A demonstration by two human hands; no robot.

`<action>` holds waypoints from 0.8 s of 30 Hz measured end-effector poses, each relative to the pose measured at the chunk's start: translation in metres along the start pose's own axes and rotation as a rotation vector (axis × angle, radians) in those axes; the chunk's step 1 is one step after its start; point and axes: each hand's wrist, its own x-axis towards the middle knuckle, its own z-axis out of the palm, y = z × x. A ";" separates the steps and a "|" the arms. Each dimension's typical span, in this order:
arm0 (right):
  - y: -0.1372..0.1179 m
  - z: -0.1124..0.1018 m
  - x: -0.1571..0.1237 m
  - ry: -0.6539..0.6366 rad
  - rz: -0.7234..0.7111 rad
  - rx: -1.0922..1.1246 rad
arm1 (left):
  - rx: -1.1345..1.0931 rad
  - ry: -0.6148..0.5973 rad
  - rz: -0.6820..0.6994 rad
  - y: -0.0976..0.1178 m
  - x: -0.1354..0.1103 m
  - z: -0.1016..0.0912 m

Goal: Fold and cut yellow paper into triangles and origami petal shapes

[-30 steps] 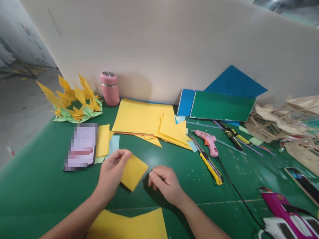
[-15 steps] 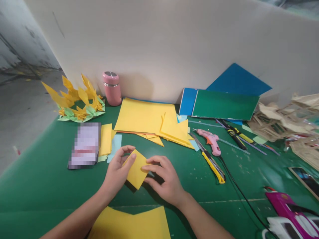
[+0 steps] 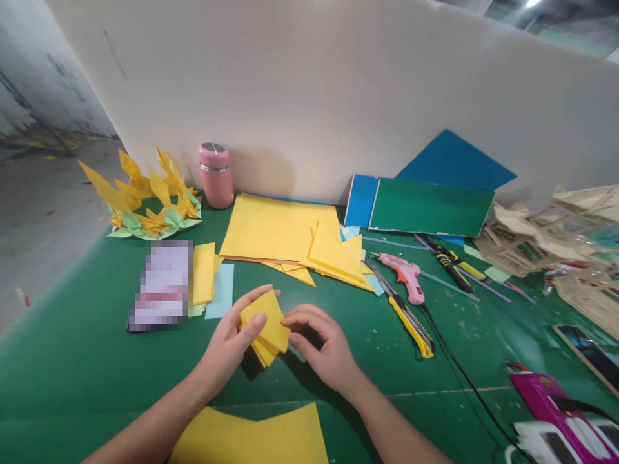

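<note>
A small square of folded yellow paper (image 3: 271, 317) is held just above the green tabletop, its layers fanned apart at the lower edge. My left hand (image 3: 240, 334) grips it from the left, thumb on top and fingers behind. At its right corner, my right hand (image 3: 324, 348) pinches the paper between thumb and fingertips. Below my hands, near the front edge of view, lies a larger yellow sheet (image 3: 256, 438) with a notched top edge. A stack of yellow paper (image 3: 275, 225) rests further back, with folded yellow pieces (image 3: 336, 251) on its right side.
On the left are a paper crown (image 3: 149, 200), a pink flask (image 3: 216, 177) and a blurred-out phone (image 3: 162, 283). To the right lie a yellow utility knife (image 3: 409, 322), a pink glue gun (image 3: 403, 274) with its cord, a phone (image 3: 587, 354) and a magenta power strip (image 3: 541, 399).
The yellow paper has turned in my hands, and its layers have spread apart. My right fingers have closed onto its right corner. The view has shifted slightly.
</note>
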 end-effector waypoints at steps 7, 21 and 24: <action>0.001 -0.002 0.001 0.184 0.161 0.036 | 0.100 -0.067 0.078 -0.002 0.000 0.003; 0.001 -0.005 0.003 0.357 0.308 0.191 | 0.065 0.101 0.088 -0.003 0.005 0.000; 0.003 -0.007 0.002 0.383 0.321 0.159 | 0.041 0.106 0.051 -0.001 0.008 -0.005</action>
